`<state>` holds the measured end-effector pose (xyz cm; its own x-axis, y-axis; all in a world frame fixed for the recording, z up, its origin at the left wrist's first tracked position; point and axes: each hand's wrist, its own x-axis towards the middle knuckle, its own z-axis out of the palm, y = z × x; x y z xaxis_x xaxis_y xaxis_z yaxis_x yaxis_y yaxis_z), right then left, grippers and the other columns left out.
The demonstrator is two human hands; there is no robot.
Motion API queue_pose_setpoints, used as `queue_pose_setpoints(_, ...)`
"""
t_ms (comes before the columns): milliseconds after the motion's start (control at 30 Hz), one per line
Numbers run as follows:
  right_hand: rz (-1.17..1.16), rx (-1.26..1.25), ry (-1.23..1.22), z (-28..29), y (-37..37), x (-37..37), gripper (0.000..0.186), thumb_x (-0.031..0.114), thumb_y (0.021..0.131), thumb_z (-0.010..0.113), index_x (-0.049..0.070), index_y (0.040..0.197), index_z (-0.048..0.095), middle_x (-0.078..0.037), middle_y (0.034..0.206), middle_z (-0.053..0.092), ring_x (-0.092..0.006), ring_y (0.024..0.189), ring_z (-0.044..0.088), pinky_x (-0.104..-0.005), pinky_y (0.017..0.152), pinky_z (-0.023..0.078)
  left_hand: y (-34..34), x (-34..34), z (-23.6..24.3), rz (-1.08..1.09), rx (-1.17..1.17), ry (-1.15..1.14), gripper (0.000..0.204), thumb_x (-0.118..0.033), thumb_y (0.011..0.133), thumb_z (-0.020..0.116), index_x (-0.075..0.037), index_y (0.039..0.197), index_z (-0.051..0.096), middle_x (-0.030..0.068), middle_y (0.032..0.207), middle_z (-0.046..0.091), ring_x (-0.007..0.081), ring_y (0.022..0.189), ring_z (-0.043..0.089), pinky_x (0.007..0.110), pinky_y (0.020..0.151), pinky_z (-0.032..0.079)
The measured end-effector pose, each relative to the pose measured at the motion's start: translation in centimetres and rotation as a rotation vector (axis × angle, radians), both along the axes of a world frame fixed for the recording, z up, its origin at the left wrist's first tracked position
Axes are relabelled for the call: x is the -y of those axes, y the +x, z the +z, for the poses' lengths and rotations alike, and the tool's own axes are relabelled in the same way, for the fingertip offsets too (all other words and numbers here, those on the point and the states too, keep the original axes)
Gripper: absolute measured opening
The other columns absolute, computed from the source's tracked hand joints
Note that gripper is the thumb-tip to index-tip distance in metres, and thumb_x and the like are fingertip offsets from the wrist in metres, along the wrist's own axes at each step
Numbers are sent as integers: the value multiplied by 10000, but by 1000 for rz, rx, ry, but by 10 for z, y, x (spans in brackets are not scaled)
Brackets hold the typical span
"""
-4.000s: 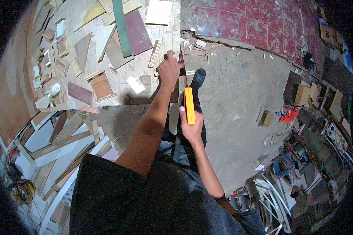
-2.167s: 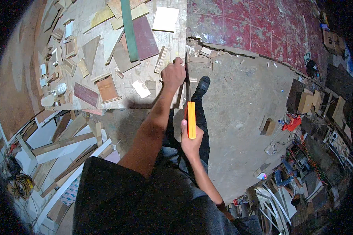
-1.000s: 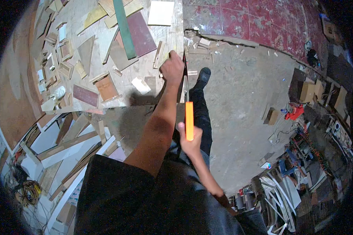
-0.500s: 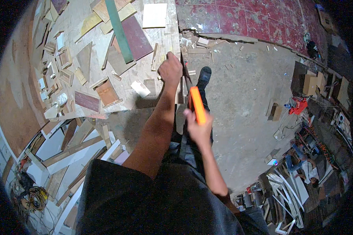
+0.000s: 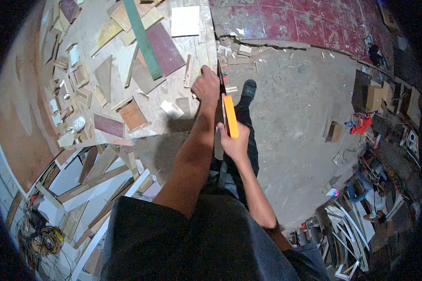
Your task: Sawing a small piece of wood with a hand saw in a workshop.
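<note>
My left hand (image 5: pixel 205 85) rests with curled fingers at the right edge of a wooden work surface (image 5: pixel 198 56), pressing on a piece I cannot make out beneath it. My right hand (image 5: pixel 234 143) grips the orange handle (image 5: pixel 230 116) of a handsaw. Its long dark blade (image 5: pixel 221 77) runs up along that edge, just right of my left hand. A short pale strip (image 5: pixel 231 89) juts out past the edge beside the blade. My dark shoe (image 5: pixel 248 91) is on the floor to the right.
Board offcuts (image 5: pixel 166 51) and small wooden pieces cover the work surface. Scrap lumber (image 5: pixel 96 182) is heaped lower left. Concrete floor (image 5: pixel 295 136) meets worn red tiles (image 5: pixel 290 21). Cardboard boxes (image 5: pixel 375 98) and a red object (image 5: pixel 361 122) lie right. Another person (image 5: pixel 373 201) is among clutter lower right.
The saw handle and my right hand have moved forward, away from my body, compared with earlier frames. My left hand stays at the edge.
</note>
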<state>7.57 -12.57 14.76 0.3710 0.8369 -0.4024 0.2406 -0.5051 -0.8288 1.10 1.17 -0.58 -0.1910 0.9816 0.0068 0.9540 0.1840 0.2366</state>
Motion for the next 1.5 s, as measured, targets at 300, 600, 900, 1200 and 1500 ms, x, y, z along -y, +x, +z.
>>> queue_pose_setpoints(300,41,-32,-36,45,-14,61,341,100,852,746,8,628,507,-44,518,470,-95,484,415,-310,473,370,-4,3,5,19,87,-69,222,-276,953,504,-70,883,548,184,580,625,383,530,640,527,512,481)
queue_pose_setpoints(600,8,-80,-61,73,-3,68,334,79,864,726,19,636,489,0,551,434,-85,519,410,-295,481,361,-3,4,8,-21,92,-109,212,-266,949,487,-64,926,547,228,612,628,419,578,645,559,559,481)
queue_pose_setpoints(900,-3,-86,-19,25,3,24,251,92,821,725,-26,685,550,-142,553,510,-175,473,463,-356,504,417,-4,18,8,22,17,-76,196,-268,928,525,-76,926,564,209,605,628,401,576,649,541,553,483)
queue_pose_setpoints(1200,-44,-109,-54,5,6,7,314,98,842,725,-4,633,514,-70,522,487,-132,465,439,-336,471,377,-2,1,9,43,65,-86,225,-283,947,493,-78,888,568,200,617,635,403,578,652,548,563,490)
queue_pose_setpoints(1500,33,-140,-44,46,-17,68,357,101,895,718,20,634,487,-27,527,465,-94,478,455,-312,449,364,-1,4,7,70,53,-54,201,-260,924,511,-72,877,563,199,610,634,393,548,643,540,518,480)
